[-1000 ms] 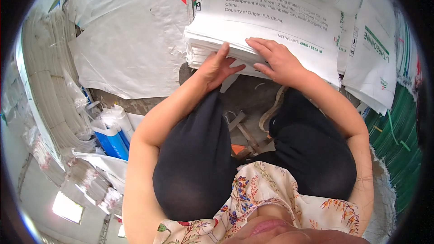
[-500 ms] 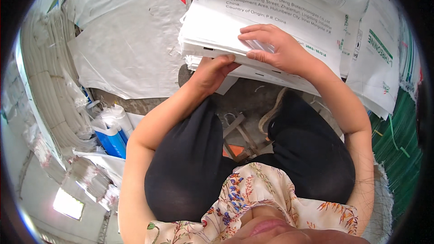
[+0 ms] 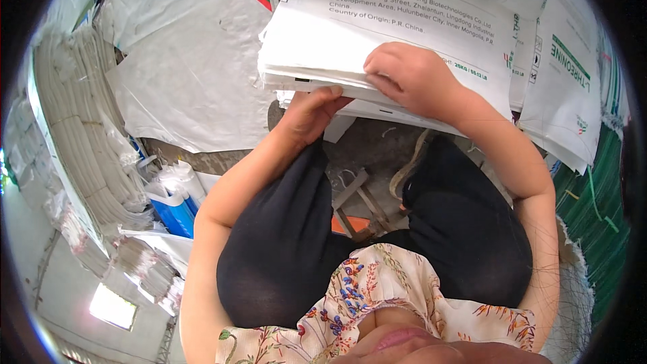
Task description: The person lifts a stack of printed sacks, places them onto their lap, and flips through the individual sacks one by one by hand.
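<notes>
A thick stack of flat white printed sacks (image 3: 317, 44) lies in front of me, its near edge facing my body. My left hand (image 3: 311, 113) grips that near edge from below, thumb on top, fingers hidden underneath. To its right, my right hand (image 3: 421, 82) is closed at the same edge, fingers curled down over the sacks. Its fingertips are partly hidden, so how many layers they pinch cannot be told. More sacks (image 3: 397, 116) show beneath the gripped stack.
White sheeting (image 3: 189, 81) spreads over the floor at left, beside tall bundles of folded sacks (image 3: 74, 128). A blue and white container (image 3: 174, 212) stands near my left knee. More printed sacks (image 3: 563, 94) and green woven material (image 3: 593, 209) lie at right. A frame (image 3: 360, 202) sits between my legs.
My right hand's fingers, spread apart above the edge before, have curled down and closed on the sacks. My left hand keeps its grip, and the stack sits slightly further left in the picture.
</notes>
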`<state>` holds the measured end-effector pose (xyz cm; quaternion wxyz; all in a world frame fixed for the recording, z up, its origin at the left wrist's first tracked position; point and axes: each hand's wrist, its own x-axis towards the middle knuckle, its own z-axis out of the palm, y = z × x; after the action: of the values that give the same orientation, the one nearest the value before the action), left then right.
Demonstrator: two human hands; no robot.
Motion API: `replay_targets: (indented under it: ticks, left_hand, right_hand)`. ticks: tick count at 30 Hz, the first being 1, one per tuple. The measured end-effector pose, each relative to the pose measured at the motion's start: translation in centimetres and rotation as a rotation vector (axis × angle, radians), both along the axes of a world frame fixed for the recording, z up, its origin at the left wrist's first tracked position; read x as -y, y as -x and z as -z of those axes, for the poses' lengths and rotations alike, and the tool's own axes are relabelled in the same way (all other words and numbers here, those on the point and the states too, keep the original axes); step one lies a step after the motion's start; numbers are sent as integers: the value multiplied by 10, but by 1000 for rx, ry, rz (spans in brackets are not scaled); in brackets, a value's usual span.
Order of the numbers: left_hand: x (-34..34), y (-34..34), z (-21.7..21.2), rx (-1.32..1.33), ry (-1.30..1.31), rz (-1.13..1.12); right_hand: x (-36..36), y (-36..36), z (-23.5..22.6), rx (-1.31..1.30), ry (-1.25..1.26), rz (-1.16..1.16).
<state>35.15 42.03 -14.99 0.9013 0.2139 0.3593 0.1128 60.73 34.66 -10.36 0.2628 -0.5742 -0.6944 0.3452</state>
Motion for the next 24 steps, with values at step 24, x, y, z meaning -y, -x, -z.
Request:
replay_targets:
  ticks: [24]
  left_hand:
    - [-2, -26, -26, -14, -247, -1]
  right_hand:
    - [-9, -14, 4, -27, 61, 85]
